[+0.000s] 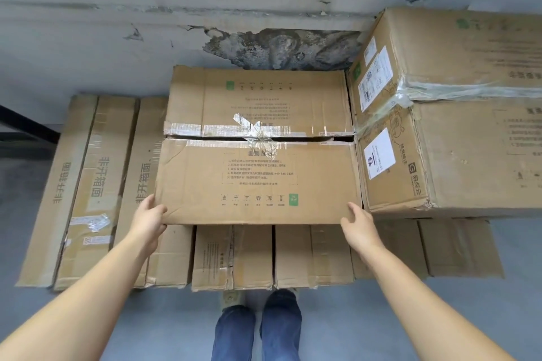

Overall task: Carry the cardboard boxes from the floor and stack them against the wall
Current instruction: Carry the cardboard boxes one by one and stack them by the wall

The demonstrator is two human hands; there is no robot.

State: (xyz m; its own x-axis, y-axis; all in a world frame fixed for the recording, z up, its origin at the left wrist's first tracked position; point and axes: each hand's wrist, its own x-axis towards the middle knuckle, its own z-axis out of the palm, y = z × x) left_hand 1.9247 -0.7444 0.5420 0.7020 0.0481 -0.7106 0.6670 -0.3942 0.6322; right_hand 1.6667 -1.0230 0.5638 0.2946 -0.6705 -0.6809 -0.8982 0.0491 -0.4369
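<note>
From the head camera, looking down: the wide brown cardboard box with the torn clear tape across its lid point(258, 146) sits on top of a row of flat brown cartons point(234, 255) lying on the grey floor point(366, 325), its far edge at or very near the peeling grey wall point(117, 47) and its right side just beside the stacked brown boxes with white labels point(440, 141). Its long axis runs left to right, straight across the person, so it lies dead ahead of both hands, one at each near corner. The left hand point(148, 218) has its grip on the near left corner, thumb on the top face and fingers wrapped under the edge. The right hand point(359, 224) is at the near right corner with fingers relaxed and fairly straight; it touches or nearly touches the edge, and I cannot tell whether it presses. Both arms reach forward, nearly straight and about level, neither clearly nearer. To the left, long brown cartons printed with black characters point(96, 184) lie side by side. My read: the box is seated or nearly so, and only a squaring nudge toward the wall remains, with the split lid seam the thing to mind.
</note>
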